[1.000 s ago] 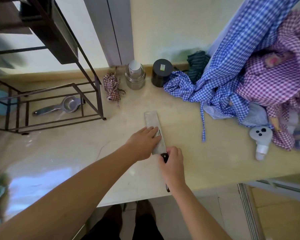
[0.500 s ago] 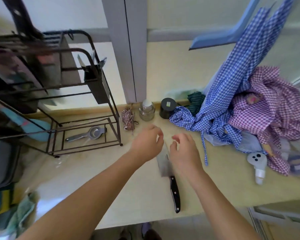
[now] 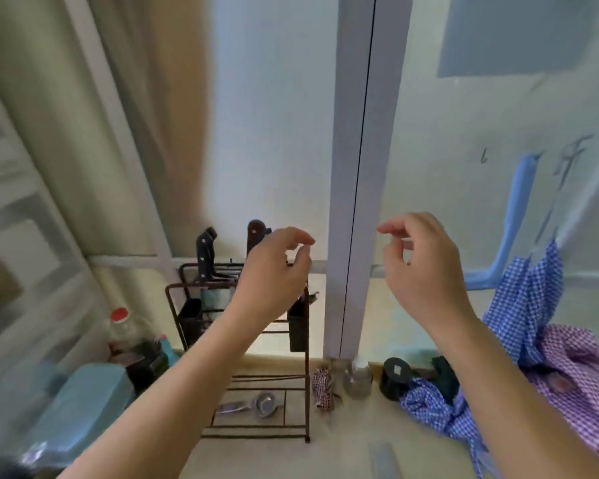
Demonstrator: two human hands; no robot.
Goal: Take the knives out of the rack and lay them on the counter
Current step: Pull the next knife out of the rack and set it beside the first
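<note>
A dark metal rack [image 3: 293, 382] stands on the counter [image 3: 353, 437] at the back left. Two knife handles stick up from its top: a black one [image 3: 205, 252] and a brown one [image 3: 255, 233]. My left hand [image 3: 274, 274] is raised in front of the rack's top, just right of the brown handle, fingers curled and holding nothing. My right hand [image 3: 422, 267] hovers further right, in front of the window frame, fingers loosely bent and empty. The tip of a cleaver blade [image 3: 382, 459] lies flat on the counter at the bottom edge.
A metal scoop [image 3: 253, 406] lies on the rack's lowest shelf. A checked cloth bundle [image 3: 322, 388], a glass jar [image 3: 358, 378] and a black jar [image 3: 395, 376] stand along the wall. Checked shirts [image 3: 550, 357] pile up at right. Bottles [image 3: 121, 333] and a blue tub [image 3: 83, 406] stand at left.
Both hands have let go of the cleaver, now lying on the counter, and risen toward the rack's top. The view has tilted up.
</note>
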